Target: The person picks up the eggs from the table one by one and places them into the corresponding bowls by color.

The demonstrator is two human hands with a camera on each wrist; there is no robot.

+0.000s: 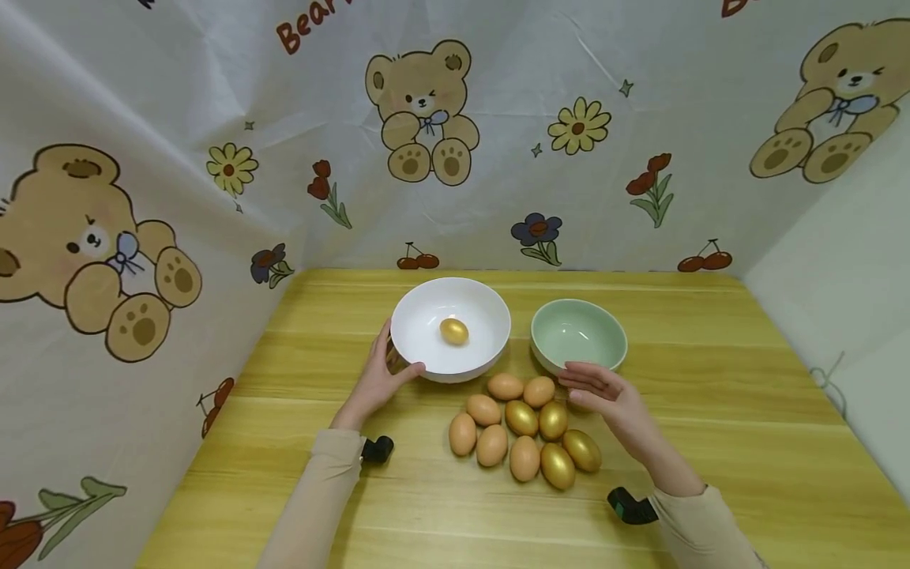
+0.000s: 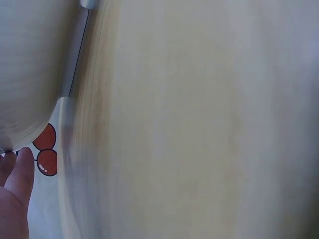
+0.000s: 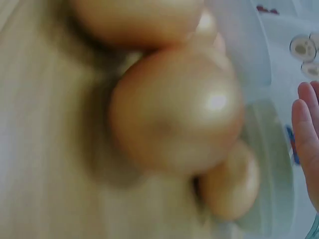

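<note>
My left hand [image 1: 373,383] lies against the left side of a white bowl [image 1: 408,352], thumb near its front rim and fingers spread along its outer wall. One gold egg [image 1: 454,331] sits inside that bowl. My right hand [image 1: 614,403], fingers fairly straight, hovers by the front rim of a light green bowl [image 1: 579,336] and holds nothing. Several brown eggs [image 1: 492,445] and several gold eggs [image 1: 558,465] lie grouped on the table before the bowls. Another egg is partly hidden beneath my right hand. Blurred eggs [image 3: 174,112] fill much of the right wrist view.
The wooden table [image 1: 711,395] meets a white sheet [image 1: 498,213] printed with bears and flowers at the back and left. At the right is a plain white surface [image 1: 839,292] with a thin cord [image 1: 837,387] beside the table edge. Each wrist wears a black camera [image 1: 629,506].
</note>
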